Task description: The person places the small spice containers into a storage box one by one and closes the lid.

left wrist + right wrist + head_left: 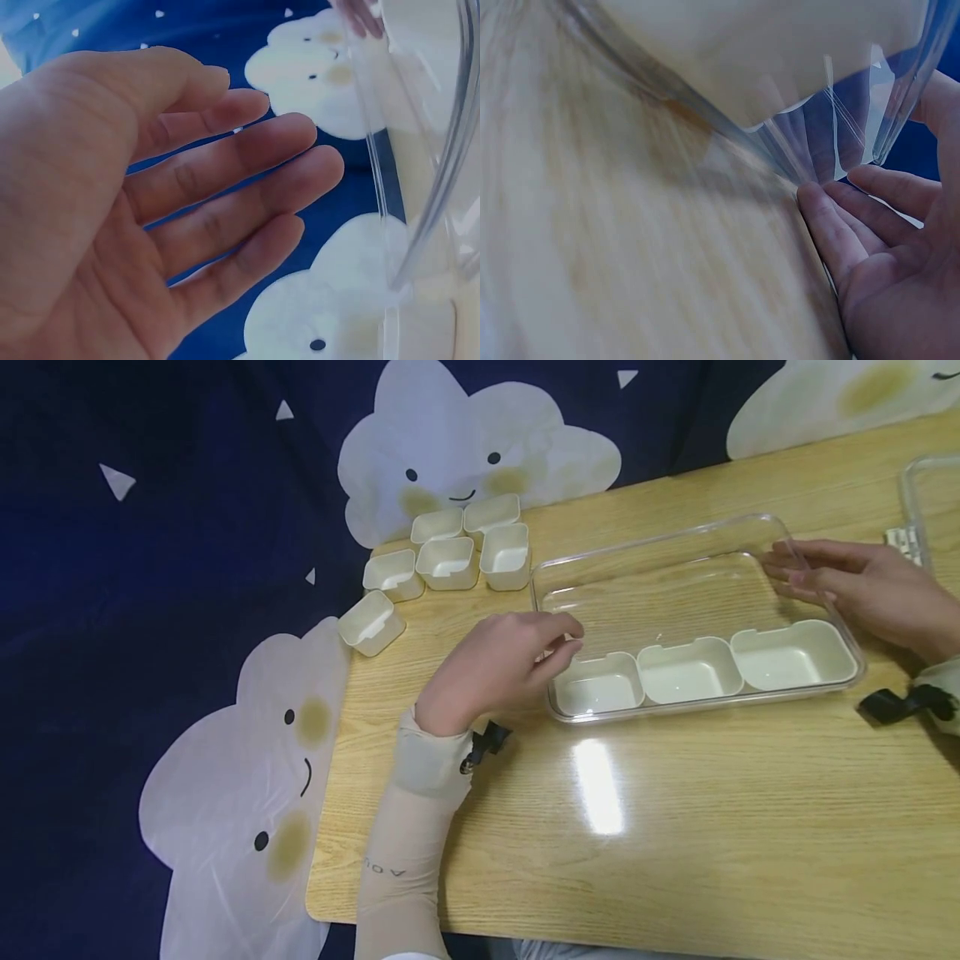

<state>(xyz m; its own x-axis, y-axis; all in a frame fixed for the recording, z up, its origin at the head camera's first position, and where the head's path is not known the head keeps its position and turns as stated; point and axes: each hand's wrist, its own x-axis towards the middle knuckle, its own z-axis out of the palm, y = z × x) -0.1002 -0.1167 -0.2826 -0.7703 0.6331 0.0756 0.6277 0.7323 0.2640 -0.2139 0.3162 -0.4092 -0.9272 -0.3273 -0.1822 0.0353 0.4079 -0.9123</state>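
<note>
A clear plastic box (660, 597) lies on the table with three white small bins (690, 672) in a row along its near side. My left hand (506, 660) hovers by the box's left end, its fingers loosely bent with nothing between them; the left wrist view shows the open palm (150, 217). At the right end, the outstretched fingers of my right hand (862, 585) rest against the box's clear end wall. In the right wrist view the fingertips of that hand (892, 240) touch the wall near its lower edge.
Several white bins (447, 564) stand loosely grouped at the back left of the wooden table (675, 860). Another clear container (911, 502) is partly visible at the right edge. A dark blue cloth with clouds (225, 568) hangs behind and to the left.
</note>
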